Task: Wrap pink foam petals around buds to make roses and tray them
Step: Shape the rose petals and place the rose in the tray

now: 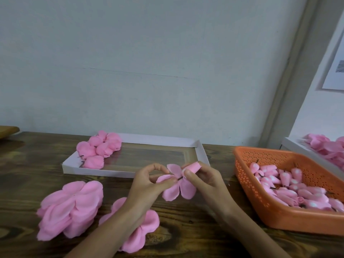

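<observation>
Pink foam petal stacks [70, 207] lie lower left on the bench [186, 229]; at centre the left hand [149, 185] pinches a flat petal piece [178, 190] between thumb and forefinger, and the right hand [202, 179] pinches a rolled bud [193, 167], its dark stem [180, 178] meeting the piece's middle. Pulling too hard could probably tear the thin foam at its centre, or the bud could slip and leave the petals lopsided. The piece looks soft, matte and floppy, with rounded lobes; finished roses [100, 148] fill the tray's [202, 153] left end behind, and more buds sit in an orange basket [270, 211] at right.
</observation>
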Demonstrator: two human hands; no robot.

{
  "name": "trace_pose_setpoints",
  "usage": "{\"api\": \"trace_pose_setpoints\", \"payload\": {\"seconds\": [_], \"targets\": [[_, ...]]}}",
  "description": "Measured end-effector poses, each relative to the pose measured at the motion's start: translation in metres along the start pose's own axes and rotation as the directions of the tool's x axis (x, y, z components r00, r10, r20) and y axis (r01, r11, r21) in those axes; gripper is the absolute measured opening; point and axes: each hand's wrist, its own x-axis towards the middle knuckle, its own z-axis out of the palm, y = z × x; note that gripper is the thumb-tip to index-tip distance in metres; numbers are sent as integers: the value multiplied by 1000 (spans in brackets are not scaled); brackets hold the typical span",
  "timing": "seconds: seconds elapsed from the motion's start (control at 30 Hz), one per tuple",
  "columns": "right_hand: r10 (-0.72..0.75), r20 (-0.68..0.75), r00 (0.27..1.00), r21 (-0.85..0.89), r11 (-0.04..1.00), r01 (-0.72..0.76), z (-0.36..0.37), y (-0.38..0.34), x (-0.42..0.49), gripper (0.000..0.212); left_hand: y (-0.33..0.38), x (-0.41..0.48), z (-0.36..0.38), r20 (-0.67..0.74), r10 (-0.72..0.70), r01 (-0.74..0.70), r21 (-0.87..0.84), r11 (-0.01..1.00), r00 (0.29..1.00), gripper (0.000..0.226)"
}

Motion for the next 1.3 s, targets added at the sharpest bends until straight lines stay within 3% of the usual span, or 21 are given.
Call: {"api": "trace_pose_setpoints", "payload": {"seconds": [0.13, 0.43, 0.67, 0.77, 0.93, 1.07, 1.23, 1.3], "targets": [[-58, -3, 998, -134, 989, 57, -2, 3, -1, 16, -2, 1, 0, 0, -21, 21, 1, 1000, 1000, 24], [-113, 20, 993, -162, 980, 115, -2, 2, -3, 18, -6, 3, -3, -14, -32, 32, 21, 999, 999, 23], [-151, 34, 988, -257, 954, 154, -1, 1, -2, 20, -10, 5, -4, 44, -32, 33, -29, 999, 999, 38], [-112, 42, 993, -187, 975, 118, 1, -2, -2, 23, -7, 6, -3, 82, 0, 0, 0, 1000, 997, 52], [-76, 83, 994, -80, 993, 82, 0, -10, -4, 23, -1, 1, -2, 233, 110, -118, 18, 993, 966, 29], [-109, 74, 991, -102, 988, 116, -2, -13, -4, 19, 3, -4, 2, 238, 135, -143, 17, 990, 962, 31], [-77, -31, 997, -145, 987, 72, -6, -12, -4, 59, 3, -7, 6, 241, 199, -218, 56, 974, 950, 24], [-82, -25, 996, -232, 970, 74, -7, -13, -3, 58, 2, -8, 7, 245, 223, -248, 79, 965, 944, 22]]}}
